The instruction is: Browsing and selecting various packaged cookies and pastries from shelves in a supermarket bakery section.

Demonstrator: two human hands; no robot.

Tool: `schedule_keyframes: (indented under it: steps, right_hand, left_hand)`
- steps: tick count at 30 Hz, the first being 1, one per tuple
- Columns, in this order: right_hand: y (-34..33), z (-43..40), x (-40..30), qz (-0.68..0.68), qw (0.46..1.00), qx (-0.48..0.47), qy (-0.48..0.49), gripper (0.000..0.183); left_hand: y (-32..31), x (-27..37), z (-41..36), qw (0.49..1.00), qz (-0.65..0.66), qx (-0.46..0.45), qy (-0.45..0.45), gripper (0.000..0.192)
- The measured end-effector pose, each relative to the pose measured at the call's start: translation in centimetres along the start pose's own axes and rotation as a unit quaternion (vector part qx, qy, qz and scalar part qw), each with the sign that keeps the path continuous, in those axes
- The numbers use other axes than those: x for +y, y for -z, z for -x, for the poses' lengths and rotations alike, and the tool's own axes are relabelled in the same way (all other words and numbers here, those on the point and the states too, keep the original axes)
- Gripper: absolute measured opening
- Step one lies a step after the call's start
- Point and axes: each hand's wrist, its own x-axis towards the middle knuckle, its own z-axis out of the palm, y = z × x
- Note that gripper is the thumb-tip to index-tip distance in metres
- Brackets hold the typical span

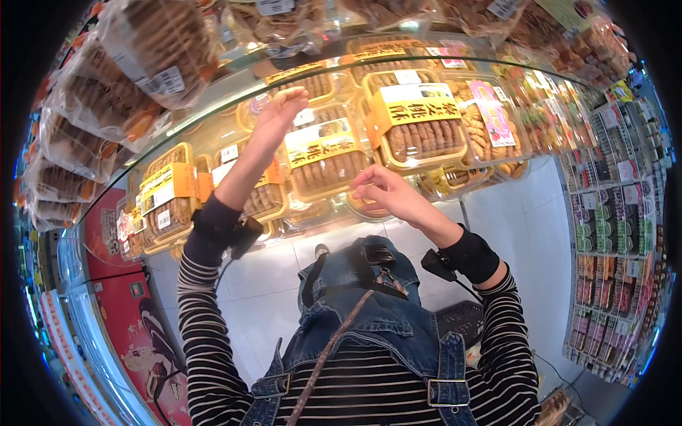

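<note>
Rows of clear plastic boxes of brown cookies with yellow paper bands stand on a glass display shelf before me. My left hand is raised over the back boxes, its fingers loosely bent and nothing visible in them. Just right of it sits a banded cookie box. My right hand hovers by that box's front right corner, fingers curled and apart, with no item in them. A larger-looking cookie box lies beyond it, tilted on others. At its right is a box of twisted pastries with a pink label.
A glass shelf edge crosses above the boxes, with bagged pastries on it. Several more cookie boxes stand at the left. Racks of small packaged goods line the right. A dark plastic basket is on the floor.
</note>
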Motion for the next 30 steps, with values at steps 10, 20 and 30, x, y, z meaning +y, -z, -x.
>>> schedule_keyframes:
  steps: [10, 20, 30]
  right_hand:
    - [-2.3, -3.6, -0.4, -0.08, 0.972, 0.123, 0.184, 0.017]
    - [-2.3, -7.0, 4.6, 0.247, 0.881, 0.302, 0.266, 0.044]
    - [-2.0, -5.0, 5.1, 0.198, 0.904, 0.306, 0.221, 0.044]
  left_hand:
    - [6.2, -3.0, 11.2, 0.953, -0.051, 0.228, -0.195, 0.035]
    - [-1.4, -8.7, 11.1, 0.993, -0.035, 0.09, -0.063, 0.052]
    - [-0.9, -10.1, 13.1, 0.986, 0.121, 0.101, 0.047, 0.054]
